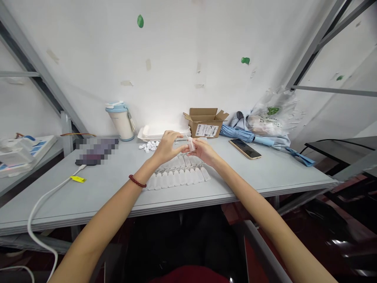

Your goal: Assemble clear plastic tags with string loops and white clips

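My right hand (203,151) grips a small clear plastic bottle (191,144) upright above the grey table (265,173). My left hand (167,145), with a red bead bracelet on its wrist, reaches toward the bottle's top with pinched fingers; what they hold, if anything, is too small to see. Below both hands lie rows of several clear bottles (179,176) side by side. A heap of small white caps (149,146) sits just left of my left hand.
At the back stand a blue-and-cream jug (121,122), a white tray (159,132) and an open cardboard box (205,122). A phone (245,148), a folded blue umbrella (250,136) and a plastic bag (271,114) lie to the right. A white cable (44,200) runs off the left edge.
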The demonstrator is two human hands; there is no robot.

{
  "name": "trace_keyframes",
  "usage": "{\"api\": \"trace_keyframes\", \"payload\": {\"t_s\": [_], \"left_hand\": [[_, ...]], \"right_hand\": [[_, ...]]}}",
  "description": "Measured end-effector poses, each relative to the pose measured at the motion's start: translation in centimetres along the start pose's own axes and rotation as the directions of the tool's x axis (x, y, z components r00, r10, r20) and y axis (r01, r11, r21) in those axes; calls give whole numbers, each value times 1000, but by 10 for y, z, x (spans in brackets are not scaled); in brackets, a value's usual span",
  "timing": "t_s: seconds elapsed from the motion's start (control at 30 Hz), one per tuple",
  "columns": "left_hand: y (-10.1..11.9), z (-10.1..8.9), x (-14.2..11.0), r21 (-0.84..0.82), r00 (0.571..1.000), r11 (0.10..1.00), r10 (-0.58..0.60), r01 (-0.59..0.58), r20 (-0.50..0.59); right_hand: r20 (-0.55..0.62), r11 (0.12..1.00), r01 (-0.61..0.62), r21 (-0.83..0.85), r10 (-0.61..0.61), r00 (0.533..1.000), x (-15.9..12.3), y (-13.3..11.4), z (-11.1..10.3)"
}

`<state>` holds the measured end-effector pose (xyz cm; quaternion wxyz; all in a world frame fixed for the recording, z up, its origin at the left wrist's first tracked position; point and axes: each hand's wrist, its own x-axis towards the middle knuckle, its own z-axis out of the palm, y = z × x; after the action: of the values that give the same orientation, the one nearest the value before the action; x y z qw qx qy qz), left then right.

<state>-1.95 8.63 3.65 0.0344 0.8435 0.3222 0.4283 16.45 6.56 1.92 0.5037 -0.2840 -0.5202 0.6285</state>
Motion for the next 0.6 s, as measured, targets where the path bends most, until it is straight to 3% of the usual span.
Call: {"api": "trace_keyframes", "payload": {"t_s": [0.23, 0.5, 0.6], "left_hand": [[5, 6, 8, -18, 976, 980, 198, -197, 89], [15, 13, 23, 25, 961, 977, 202, -210, 189], [22, 22, 30, 32, 941, 973, 212, -228, 262]], "right_hand": [[26, 995, -84, 44, 83, 996, -1, -2, -3], [4, 989, -99, -110, 100, 995, -4, -16, -27], [-87, 955, -151, -255, 133, 987, -9, -28, -41]]}}
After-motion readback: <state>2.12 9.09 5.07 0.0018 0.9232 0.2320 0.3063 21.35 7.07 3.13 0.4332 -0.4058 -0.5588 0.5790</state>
